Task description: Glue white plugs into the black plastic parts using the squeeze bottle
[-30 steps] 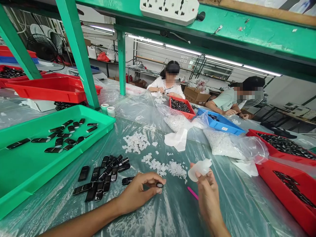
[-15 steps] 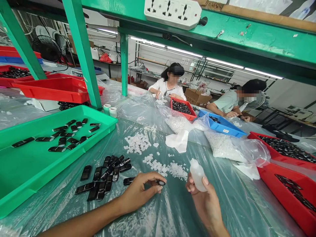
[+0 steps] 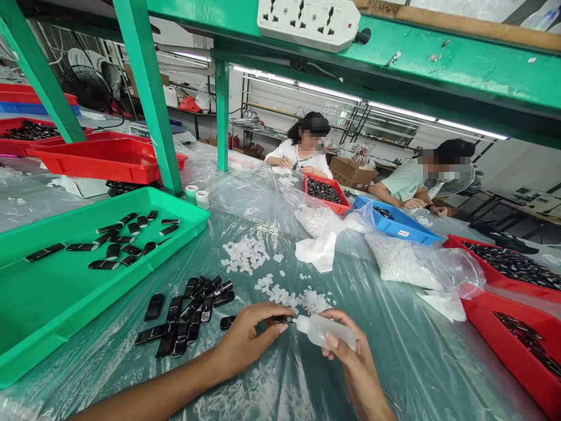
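My left hand [image 3: 254,336] pinches a small black plastic piece [image 3: 284,319] between thumb and fingers, much of it hidden by them. My right hand [image 3: 350,345] is wrapped round a translucent white squeeze bottle [image 3: 328,332], tipped on its side with its nozzle pointing left. The nozzle tip is at the end of the black piece; whether they touch I cannot tell. Left of my left hand lies a heap of glossy black pieces [image 3: 184,318]. Beyond my hands are small white pads [image 3: 245,255] and a pile of finer white bits [image 3: 314,300].
A green tray [image 3: 175,257] with several black pieces stands at left. Red trays [image 3: 486,310] with black parts line the right, near a plastic bag of white bits [image 3: 394,257]. A green post [image 3: 149,93] and a shelf with a power strip [image 3: 309,22] frame the bench. Two people sit opposite.
My right hand has tipped the bottle from nearly upright onto its side and brought its nozzle left to the black piece. My left hand has barely moved.
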The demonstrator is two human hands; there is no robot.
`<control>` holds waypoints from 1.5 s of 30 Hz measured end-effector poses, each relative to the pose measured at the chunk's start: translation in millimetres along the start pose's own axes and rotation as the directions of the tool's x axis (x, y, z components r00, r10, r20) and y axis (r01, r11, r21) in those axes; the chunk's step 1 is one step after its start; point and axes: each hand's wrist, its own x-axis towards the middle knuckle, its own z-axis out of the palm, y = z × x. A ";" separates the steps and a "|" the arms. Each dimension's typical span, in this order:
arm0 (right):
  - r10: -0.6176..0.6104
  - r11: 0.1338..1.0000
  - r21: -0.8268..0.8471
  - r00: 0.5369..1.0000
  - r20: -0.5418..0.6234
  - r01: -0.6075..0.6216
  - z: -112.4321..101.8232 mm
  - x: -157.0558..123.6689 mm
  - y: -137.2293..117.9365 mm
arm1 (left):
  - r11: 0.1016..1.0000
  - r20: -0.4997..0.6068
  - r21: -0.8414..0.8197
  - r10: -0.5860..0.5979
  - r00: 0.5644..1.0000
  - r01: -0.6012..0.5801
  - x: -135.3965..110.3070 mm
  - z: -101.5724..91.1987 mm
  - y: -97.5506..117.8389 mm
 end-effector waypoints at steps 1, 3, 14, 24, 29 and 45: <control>0.000 1.000 -0.015 1.000 0.013 0.000 0.3 0.1 -0.2 | 1.000 0.003 0.012 0.009 1.000 -0.009 0.2 -0.3 -0.4; -0.004 0.999 -0.044 0.999 0.032 0.005 0.2 0.3 0.0 | 0.999 0.012 0.034 0.035 0.999 -0.035 0.5 -1.0 -1.4; -0.073 0.973 -0.217 0.996 0.053 0.083 -2.6 -0.7 -3.7 | 0.983 0.065 0.147 0.103 0.993 -0.112 -0.5 -2.9 -5.0; -0.146 0.936 -0.318 0.988 0.038 0.151 -2.2 -3.2 -2.1 | 0.965 0.103 0.231 0.105 0.989 -0.127 -0.8 -3.2 -7.2; -0.165 0.933 -0.322 0.986 0.027 0.164 -1.6 -4.2 -1.2 | 0.973 0.085 0.203 0.090 0.992 -0.106 -1.3 -2.6 -6.3; -0.030 0.997 0.072 0.990 -0.140 0.040 -15.4 7.3 1.4 | 0.999 0.070 -0.010 -0.038 0.997 0.039 -1.3 -1.2 2.7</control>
